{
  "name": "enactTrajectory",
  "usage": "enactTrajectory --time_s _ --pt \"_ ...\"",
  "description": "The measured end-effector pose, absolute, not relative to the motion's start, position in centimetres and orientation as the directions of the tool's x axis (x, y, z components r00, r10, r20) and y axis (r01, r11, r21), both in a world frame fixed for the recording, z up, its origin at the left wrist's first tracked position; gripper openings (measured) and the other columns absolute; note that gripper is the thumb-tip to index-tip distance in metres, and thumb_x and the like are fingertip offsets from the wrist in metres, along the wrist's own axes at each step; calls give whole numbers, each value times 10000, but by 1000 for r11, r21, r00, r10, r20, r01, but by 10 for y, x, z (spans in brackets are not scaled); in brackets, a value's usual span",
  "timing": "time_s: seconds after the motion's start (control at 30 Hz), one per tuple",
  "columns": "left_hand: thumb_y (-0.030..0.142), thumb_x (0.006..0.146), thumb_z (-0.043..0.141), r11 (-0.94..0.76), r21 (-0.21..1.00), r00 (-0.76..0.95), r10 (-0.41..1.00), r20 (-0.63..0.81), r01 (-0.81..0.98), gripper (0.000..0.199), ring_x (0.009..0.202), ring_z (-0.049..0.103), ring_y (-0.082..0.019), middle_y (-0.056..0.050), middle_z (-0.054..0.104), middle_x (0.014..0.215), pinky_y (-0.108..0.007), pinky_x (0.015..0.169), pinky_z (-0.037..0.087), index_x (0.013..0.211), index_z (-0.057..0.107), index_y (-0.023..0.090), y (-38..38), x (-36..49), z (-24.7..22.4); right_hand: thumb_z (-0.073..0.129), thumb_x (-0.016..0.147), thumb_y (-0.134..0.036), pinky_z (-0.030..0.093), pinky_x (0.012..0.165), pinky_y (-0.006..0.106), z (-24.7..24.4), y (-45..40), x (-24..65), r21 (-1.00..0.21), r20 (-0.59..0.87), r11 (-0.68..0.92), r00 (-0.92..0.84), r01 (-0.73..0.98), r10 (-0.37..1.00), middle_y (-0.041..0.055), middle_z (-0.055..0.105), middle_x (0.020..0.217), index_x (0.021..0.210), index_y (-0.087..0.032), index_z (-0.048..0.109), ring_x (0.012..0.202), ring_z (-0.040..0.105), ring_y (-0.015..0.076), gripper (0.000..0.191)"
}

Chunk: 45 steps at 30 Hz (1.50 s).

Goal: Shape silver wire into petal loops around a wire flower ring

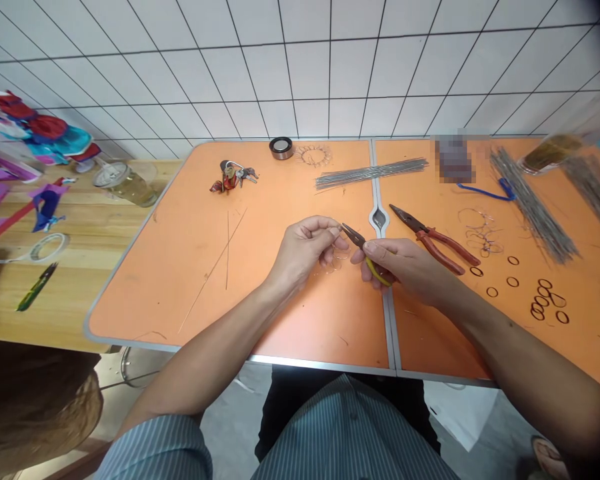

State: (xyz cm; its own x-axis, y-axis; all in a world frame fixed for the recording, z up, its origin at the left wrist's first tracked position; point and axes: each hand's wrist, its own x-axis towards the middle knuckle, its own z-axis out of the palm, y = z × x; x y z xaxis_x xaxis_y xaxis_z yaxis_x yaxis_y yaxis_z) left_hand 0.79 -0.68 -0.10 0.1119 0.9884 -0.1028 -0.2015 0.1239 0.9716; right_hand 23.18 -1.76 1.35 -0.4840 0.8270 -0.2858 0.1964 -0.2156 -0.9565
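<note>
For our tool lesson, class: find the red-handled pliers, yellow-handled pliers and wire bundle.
Red-handled pliers (447, 250), head view, on the handles.
Yellow-handled pliers (377, 272), head view, on the handle.
Wire bundle (371, 173), head view, on its middle.

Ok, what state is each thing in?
left hand: pinching thin wire
right hand: gripping yellow-handled pliers
yellow-handled pliers: tips at the wire
thin wire: bent into loops
red-handled pliers: lying flat, unheld
steel rods: bundled, lying flat
keys: lying bunched
tumbler: partly filled
</note>
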Motion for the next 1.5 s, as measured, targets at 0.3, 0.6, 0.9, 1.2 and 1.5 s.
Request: enactTrajectory --time_s 0.3,0.6,0.9,1.2,1.5 --pt "350 867 830 113 976 106 990 -95 -184 206 461 565 -83 -24 805 759 -223 437 431 933 764 166 -7 8 -1 673 1052 -673 387 482 262 13 -16 233 -949 -314 -272 -497 156 809 25 696 796 1008 -191 781 558 570 111 496" --pt "376 866 851 105 980 112 990 -86 -170 224 468 564 -87 -23 806 754 -225 440 428 928 770 176 -8 8 -2 694 1031 -685 321 460 273 10 -15 233 -951 -305 -287 -507 116 806 0 652 704 1007 -180 777 504 497 101 512" --pt "403 851 854 109 984 97 991 -96 -140 242 489 569 -96 -33 811 779 -234 456 429 917 766 187 -10 9 0 635 1073 -680 282 464 280 9 -17 238 -961 -277 -228 -520 158 808 -46 548 642 989 -208 745 487 428 97 492" --pt "387 849 849 135 982 90 988 -124 -130 227 489 590 -100 -53 813 778 -234 462 438 876 773 175 -11 10 2 612 1088 -599 312 506 307 16 -19 231 -946 -215 -76 -435 314 875 -24 537 641 900 -205 740 537 440 125 455" --pt "341 860 822 137 982 76 989 -128 -128 193 499 613 -96 -52 800 754 -219 490 471 833 767 157 -12 12 2 489 1124 -451 324 640 355 11 -19 228 -789 -26 229 -403 570 915 -19 533 676 796 -232 614 643 471 165 414"
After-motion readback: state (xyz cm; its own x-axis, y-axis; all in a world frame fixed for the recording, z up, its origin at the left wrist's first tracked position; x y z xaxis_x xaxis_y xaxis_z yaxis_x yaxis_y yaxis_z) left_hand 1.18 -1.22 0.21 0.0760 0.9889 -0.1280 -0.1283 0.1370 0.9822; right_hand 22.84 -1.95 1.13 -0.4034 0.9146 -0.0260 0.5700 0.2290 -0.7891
